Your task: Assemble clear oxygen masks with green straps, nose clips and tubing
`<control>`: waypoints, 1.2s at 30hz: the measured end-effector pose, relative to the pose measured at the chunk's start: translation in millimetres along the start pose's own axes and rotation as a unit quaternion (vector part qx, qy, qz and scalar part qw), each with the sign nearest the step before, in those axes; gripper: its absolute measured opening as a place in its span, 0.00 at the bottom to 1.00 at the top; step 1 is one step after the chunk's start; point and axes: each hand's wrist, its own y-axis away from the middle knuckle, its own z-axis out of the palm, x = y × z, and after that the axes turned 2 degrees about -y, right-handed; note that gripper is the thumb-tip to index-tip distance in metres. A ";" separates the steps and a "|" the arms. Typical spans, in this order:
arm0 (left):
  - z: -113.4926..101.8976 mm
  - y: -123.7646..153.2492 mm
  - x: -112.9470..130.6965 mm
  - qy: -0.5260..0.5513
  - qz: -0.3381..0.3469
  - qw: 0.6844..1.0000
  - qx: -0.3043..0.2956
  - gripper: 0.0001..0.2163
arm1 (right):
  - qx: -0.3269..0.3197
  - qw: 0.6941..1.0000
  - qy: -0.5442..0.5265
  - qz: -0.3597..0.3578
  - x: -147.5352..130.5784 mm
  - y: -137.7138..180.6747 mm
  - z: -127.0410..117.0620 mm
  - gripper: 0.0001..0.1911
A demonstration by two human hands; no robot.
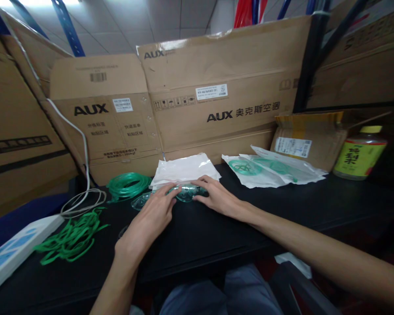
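Between my two hands, on the black table, lies a curved, clear green-tinted plastic mask (188, 194). My left hand (155, 211) has its fingertips on the left end of it. At the right end, the thumb and fingers of my right hand (218, 196) close around its edge. A second clear plastic piece (140, 201) of the same look sits by my left hand, partly covered by it. Just behind the mask is a stack of white packets (185, 168). A coil of green clear tubing (128, 186) rests to the left.
Loose green elastic straps (74, 236) and a white power strip (22, 249) with a cable lie at left. White packets with green tubing (272, 168) lie at right, before a small cardboard box (310, 138) and a yellow-labelled bottle (361, 153). Large cartons (223, 96) wall the back.
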 end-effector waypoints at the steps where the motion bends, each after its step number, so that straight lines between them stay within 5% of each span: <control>1: 0.2 -0.1 0.0 -0.002 0.000 1.000 -0.001 0.20 | -0.007 1.000 0.012 -0.005 -2.0 1.0 0.8 0.24; 25: -0.8 0.2 0.4 0.011 0.002 1.000 -0.012 0.20 | -0.048 0.989 0.137 -0.032 -20.3 -1.0 8.3 0.27; 36: 4.0 -6.7 2.5 -0.022 -0.047 0.998 -0.022 0.21 | 0.004 0.985 0.172 -0.025 -30.9 0.2 -6.8 0.22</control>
